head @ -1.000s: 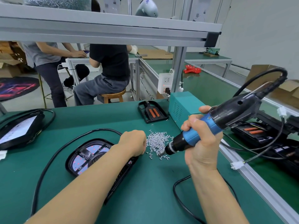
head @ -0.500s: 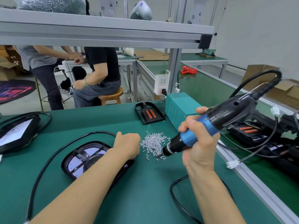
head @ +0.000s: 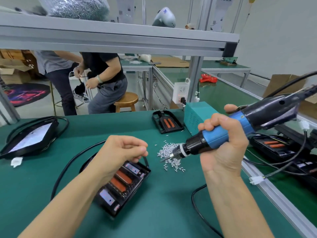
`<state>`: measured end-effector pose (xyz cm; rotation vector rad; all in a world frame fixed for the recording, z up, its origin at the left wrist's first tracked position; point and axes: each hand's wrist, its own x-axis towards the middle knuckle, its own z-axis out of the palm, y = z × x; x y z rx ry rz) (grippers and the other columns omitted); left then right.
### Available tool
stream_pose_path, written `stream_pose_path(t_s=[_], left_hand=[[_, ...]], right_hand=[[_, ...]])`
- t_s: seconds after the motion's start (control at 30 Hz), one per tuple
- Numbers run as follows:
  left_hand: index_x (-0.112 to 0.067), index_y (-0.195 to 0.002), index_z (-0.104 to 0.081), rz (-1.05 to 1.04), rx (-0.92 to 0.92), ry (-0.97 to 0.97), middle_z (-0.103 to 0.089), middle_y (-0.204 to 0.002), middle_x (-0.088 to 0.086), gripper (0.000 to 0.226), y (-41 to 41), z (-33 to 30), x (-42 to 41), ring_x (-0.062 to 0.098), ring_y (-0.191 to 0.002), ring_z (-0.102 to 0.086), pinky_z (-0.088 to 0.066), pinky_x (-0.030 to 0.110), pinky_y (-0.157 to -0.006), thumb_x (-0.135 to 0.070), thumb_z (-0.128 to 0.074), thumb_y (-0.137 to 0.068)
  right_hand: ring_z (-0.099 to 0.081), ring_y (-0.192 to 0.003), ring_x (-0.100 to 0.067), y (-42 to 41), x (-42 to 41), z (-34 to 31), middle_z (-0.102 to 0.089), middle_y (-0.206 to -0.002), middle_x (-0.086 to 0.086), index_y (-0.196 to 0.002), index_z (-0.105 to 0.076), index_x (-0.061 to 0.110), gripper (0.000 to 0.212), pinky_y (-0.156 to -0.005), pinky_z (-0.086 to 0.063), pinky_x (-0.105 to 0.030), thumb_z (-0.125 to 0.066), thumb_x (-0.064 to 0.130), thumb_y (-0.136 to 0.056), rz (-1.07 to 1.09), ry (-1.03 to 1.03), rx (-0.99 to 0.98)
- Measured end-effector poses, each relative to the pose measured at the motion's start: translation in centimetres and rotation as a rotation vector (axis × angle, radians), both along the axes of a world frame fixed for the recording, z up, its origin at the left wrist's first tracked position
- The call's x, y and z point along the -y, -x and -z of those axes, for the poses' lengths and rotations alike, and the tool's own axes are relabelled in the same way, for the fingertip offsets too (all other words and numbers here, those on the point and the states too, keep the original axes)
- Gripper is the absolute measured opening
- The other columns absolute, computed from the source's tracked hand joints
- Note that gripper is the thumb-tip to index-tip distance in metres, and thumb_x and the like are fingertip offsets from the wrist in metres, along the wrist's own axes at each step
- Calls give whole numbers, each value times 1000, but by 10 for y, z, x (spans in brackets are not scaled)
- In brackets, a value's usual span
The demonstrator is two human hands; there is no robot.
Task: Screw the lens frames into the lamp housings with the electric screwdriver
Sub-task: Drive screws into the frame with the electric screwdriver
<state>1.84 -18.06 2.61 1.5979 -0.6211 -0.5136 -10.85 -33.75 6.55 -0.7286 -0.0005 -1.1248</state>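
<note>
A black lamp housing (head: 123,184) with orange strips and small lens windows lies on the green mat, a black cable (head: 65,169) looping from it. My left hand (head: 121,152) hovers over its far end with fingers curled; whether the fingertips pinch anything is unclear. My right hand (head: 223,152) grips the blue and black electric screwdriver (head: 214,136), tilted down to the left. Its bit points into a pile of small silver screws (head: 169,157) just right of the housing.
A second lamp (head: 29,140) lies far left, a black lens frame (head: 167,123) at the back beside a teal power box (head: 197,115). More housings (head: 274,146) sit beyond the aluminium rail (head: 274,198). A shelf beam (head: 120,42) runs overhead. Two people work behind the bench.
My left hand has lifted off the housing's right end and now hovers over it. The housing's orange strips now show. The screwdriver bit stays at the screw pile.
</note>
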Motion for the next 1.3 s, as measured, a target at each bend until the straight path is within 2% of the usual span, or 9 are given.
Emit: stream_pose_path(t_s=[0.23,0.4,0.5,0.6,0.8,0.93,1.07,1.17,1.3], left_hand=[[-14,-85,-71,-53,83,-64,-74,-75,8,13,15,2,-63,16,-71,-67,-50,19,-74,-3,-74,-78],[-19,-79,-74,-106,113,-22,-75,-75,5,11,24,5,-89,26,-76,-69,-48,42,-83,-8,-76,-76],[-25,-79,-74,-128,116,-32,-75,-75,2,13,26,8,-96,29,-82,-70,-50,46,-90,-16,-81,-71],[-29,-77,-75,-118,119,-32,-75,-75,-1,11,28,14,-100,32,-85,-67,-49,52,-92,-27,-73,-66],[-30,-76,-74,-103,140,-87,-74,-74,-2,7,31,31,-104,31,-85,-65,-48,48,-90,-25,-76,-72],[-34,-77,-70,-105,435,-238,-70,-74,-10,16,33,41,-105,10,-78,-60,-44,26,-81,-19,-72,-82],[-29,-84,-71,-30,839,-423,-65,-89,-18,7,32,44,-103,6,-91,-53,-29,24,-85,-24,-66,-88],[-31,-88,-70,-9,907,-522,-63,-92,-17,10,30,44,-101,5,-93,-49,-27,24,-87,-31,-61,-90],[-34,-91,-68,44,952,-697,-58,-88,-18,11,22,36,-92,5,-92,-49,-20,24,-82,-33,-57,-90]], right_hand=[[-44,-48,-10,-24,-48,-17,-45,-56,5,-89,-50,18,21,-56,-43,-21,-48,6,-72,-186,3,65],[-45,-48,-9,-35,-77,-16,-47,-56,5,-90,-51,19,22,-57,-44,-22,-49,6,-73,-264,30,35],[-45,-48,-9,-37,-89,-12,-47,-56,5,-91,-50,19,22,-57,-43,-22,-49,6,-73,-290,46,17],[-45,-48,-10,-38,-96,-9,-47,-56,5,-91,-50,18,23,-56,-43,-23,-49,5,-73,-302,65,-5],[-45,-47,-10,-35,-101,2,-47,-55,5,-90,-50,19,22,-55,-44,-22,-47,5,-73,-296,112,-54],[-45,-48,-12,-30,-101,13,-46,-56,4,-90,-51,19,23,-57,-44,-23,-47,4,-73,-274,158,-101],[-46,-50,-14,-26,-102,28,-46,-58,3,-93,-51,19,27,-58,-44,-25,-53,3,-71,-244,217,-167],[-47,-51,-15,-27,-103,34,-47,-60,2,-94,-52,19,32,-58,-44,-27,-61,12,-64,-252,264,-192],[-45,-51,-17,-30,-109,40,-48,-58,1,-91,-55,20,31,-57,-44,-28,-58,4,-64,-251,318,-208]])
